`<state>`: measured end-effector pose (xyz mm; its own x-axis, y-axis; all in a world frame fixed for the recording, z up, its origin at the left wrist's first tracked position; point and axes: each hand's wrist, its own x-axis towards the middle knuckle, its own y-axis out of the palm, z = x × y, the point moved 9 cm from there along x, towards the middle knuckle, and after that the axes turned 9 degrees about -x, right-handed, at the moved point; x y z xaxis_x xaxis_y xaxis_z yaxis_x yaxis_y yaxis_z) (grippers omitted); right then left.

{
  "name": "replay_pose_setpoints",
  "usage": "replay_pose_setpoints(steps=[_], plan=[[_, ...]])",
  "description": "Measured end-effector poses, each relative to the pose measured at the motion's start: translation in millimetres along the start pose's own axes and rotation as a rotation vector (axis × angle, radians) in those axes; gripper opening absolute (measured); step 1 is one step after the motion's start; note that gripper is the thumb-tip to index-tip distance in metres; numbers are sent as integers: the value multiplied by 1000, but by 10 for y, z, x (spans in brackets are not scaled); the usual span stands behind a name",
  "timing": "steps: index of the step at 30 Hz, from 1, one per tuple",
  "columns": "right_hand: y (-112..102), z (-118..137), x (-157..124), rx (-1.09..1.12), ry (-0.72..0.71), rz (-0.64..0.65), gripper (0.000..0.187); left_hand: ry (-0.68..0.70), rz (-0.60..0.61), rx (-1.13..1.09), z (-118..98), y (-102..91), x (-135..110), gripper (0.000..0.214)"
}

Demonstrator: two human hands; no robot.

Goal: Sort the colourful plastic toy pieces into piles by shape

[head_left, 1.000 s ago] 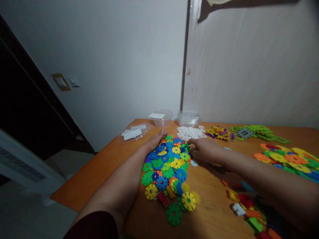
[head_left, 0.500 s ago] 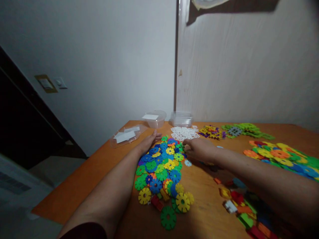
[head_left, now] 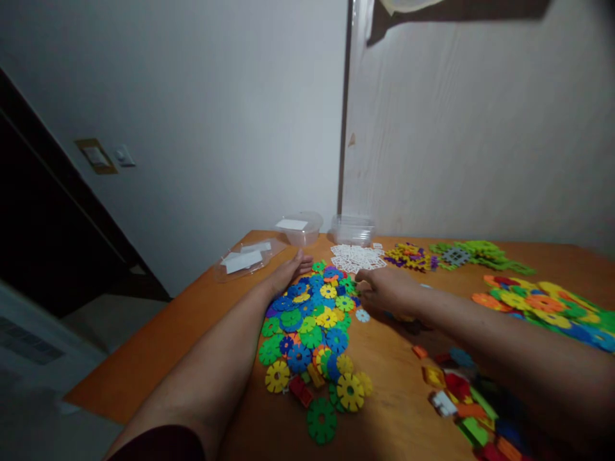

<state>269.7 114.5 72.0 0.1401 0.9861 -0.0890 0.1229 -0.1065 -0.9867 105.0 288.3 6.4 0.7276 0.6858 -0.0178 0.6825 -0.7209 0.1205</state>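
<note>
On the far left, a switch (head_left: pixel 96 157) and a small dial (head_left: pixel 123 155) sit side by side on the wall (head_left: pixel 216 96). A dark red sleeve (head_left: pixel 158 445) shows at the bottom, and the left arm reaches up over the table (head_left: pixel 168 333). Past that arm is a clear, flat tray (head_left: pixel 266 255) with white papers (head_left: pixel 243 261) on it. The left hand (head_left: pixel 288 272) lies along the left side of a heap of discs (head_left: pixel 312 320), with its fingers stretched out and nothing seen in its grip. Behind this hand is a clear tub (head_left: pixel 303 238) with a white card (head_left: pixel 292 225). The discs are blue, green, yellow and orange, and they lie on the table between the two arms. A red block (head_left: pixel 300 390) and a dark green disc (head_left: pixel 321 420) are at the near end of the heap. A clear box (head_left: pixel 353 229) stands at the back, with a pile of white bits (head_left: pixel 358 258) in front of it. One pale blue disc (head_left: pixel 362 315) lies just right of the heap. The right hand (head_left: pixel 384 288) is at the heap's right side, fingers bent; I can't tell if they pinch anything. Behind it are yellow and purple bits (head_left: pixel 410 256), then a gray piece (head_left: pixel 455 257) by some green pieces (head_left: pixel 490 253). Mixed blocks (head_left: pixel 473 410) lie nearer, by the right arm. Farthest right is another bright pile (head_left: pixel 552 304), mostly orange, yellow, green and blue.
</note>
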Motion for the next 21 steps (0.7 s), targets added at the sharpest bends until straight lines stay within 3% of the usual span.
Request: replay_pose_setpoints(steps=[6,13,21], plan=[[2,4,90,21,-4,-20,38,38,-35,78,-48,-39,-12,98],[-16,-50,175,38,5,-16,49,5,-17,189,-80,54,-95,97],[-89,18,718,78,23,-66,38,-57,-21,238,6,-34,-6,106]])
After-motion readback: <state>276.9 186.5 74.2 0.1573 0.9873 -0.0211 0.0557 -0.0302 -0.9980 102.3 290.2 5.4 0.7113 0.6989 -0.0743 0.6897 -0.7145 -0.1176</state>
